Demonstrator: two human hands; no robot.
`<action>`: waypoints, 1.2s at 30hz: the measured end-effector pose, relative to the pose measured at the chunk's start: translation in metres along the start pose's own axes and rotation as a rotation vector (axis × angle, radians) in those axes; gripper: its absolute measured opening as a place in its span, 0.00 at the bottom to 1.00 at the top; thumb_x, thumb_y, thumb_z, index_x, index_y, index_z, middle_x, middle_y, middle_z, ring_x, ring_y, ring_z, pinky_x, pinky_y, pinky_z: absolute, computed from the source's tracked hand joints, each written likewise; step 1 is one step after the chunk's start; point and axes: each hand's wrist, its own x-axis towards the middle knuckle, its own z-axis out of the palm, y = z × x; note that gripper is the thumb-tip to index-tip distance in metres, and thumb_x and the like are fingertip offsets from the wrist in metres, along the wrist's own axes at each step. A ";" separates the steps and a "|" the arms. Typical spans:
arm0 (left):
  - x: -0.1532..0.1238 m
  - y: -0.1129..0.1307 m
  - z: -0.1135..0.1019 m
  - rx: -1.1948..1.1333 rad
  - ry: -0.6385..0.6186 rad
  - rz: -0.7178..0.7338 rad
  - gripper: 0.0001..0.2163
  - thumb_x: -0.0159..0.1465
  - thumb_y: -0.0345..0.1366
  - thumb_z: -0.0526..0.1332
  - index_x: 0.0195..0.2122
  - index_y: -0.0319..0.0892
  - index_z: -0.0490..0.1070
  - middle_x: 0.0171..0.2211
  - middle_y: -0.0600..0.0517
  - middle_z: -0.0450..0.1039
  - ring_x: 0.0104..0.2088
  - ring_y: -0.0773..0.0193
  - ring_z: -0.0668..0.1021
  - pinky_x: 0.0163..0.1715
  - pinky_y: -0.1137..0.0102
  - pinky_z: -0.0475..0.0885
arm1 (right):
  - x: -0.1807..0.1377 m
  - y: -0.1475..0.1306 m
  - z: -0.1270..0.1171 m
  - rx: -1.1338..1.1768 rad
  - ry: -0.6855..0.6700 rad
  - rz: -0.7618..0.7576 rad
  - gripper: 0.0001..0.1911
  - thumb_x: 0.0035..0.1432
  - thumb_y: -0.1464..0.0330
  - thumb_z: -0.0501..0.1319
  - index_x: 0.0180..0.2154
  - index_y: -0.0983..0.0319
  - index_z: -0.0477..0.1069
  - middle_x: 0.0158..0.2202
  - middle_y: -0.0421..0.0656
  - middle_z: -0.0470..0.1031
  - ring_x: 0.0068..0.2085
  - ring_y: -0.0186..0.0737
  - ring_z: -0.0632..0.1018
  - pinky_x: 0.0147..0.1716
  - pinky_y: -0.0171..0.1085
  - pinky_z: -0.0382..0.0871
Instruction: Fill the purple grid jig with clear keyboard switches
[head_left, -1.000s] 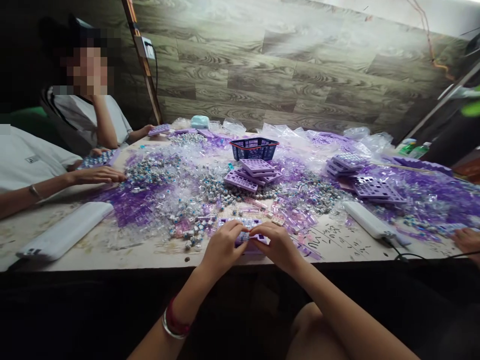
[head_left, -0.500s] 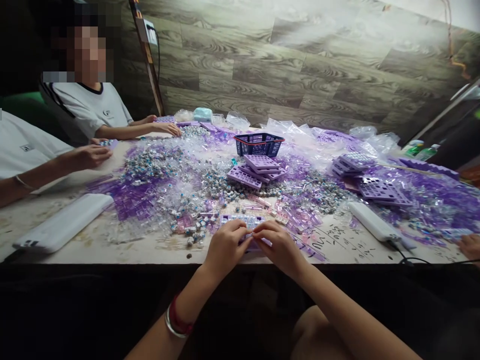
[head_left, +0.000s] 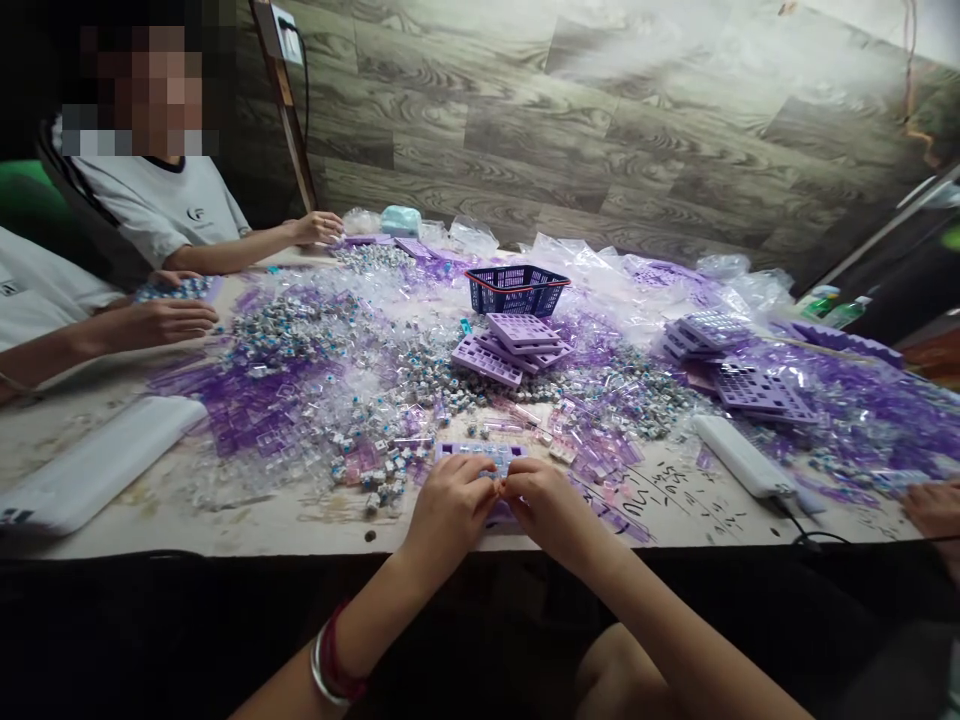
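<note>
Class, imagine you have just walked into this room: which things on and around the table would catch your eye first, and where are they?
First, the purple and clear plastic parts heaped across the table, with a dark blue basket at its centre behind a stack of purple trays. At the near edge, the left hand and right hand meet fingertip to fingertip over a small purple tray. Other people's hands work at far left.

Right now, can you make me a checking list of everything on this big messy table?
Surface: pale table, scuffed, pen scribbles near the front edge.
Job's things: purple tray under both hands, small pieces in its slots.
Clutter: heaps of small grey pieces, clear purple strips, stacked purple trays, blue basket, plastic bags.
Hands: left hand and right hand pinch together over the tray.
Cables: black cable from white power strip.
Surroundings: wood-pattern wall; other people's hands at work.
</note>
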 end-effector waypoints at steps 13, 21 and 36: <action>-0.005 0.001 -0.006 -0.044 -0.048 -0.030 0.08 0.59 0.29 0.61 0.40 0.42 0.70 0.44 0.49 0.73 0.47 0.57 0.72 0.48 0.60 0.68 | -0.018 0.014 0.013 0.150 0.207 0.015 0.06 0.52 0.78 0.63 0.30 0.62 0.76 0.31 0.44 0.77 0.31 0.38 0.78 0.31 0.34 0.72; -0.005 0.000 -0.006 -0.110 -0.056 -0.054 0.12 0.59 0.31 0.61 0.45 0.43 0.68 0.45 0.49 0.72 0.48 0.57 0.72 0.50 0.61 0.67 | -0.018 0.013 0.012 0.133 0.187 0.043 0.06 0.50 0.77 0.62 0.30 0.62 0.74 0.31 0.43 0.76 0.28 0.35 0.75 0.30 0.34 0.71; -0.005 0.001 -0.008 -0.106 -0.058 -0.066 0.11 0.59 0.31 0.62 0.43 0.43 0.69 0.45 0.51 0.72 0.48 0.58 0.72 0.50 0.61 0.66 | -0.017 0.017 0.010 0.056 0.218 -0.015 0.08 0.49 0.80 0.63 0.31 0.63 0.74 0.33 0.44 0.77 0.32 0.36 0.77 0.33 0.34 0.72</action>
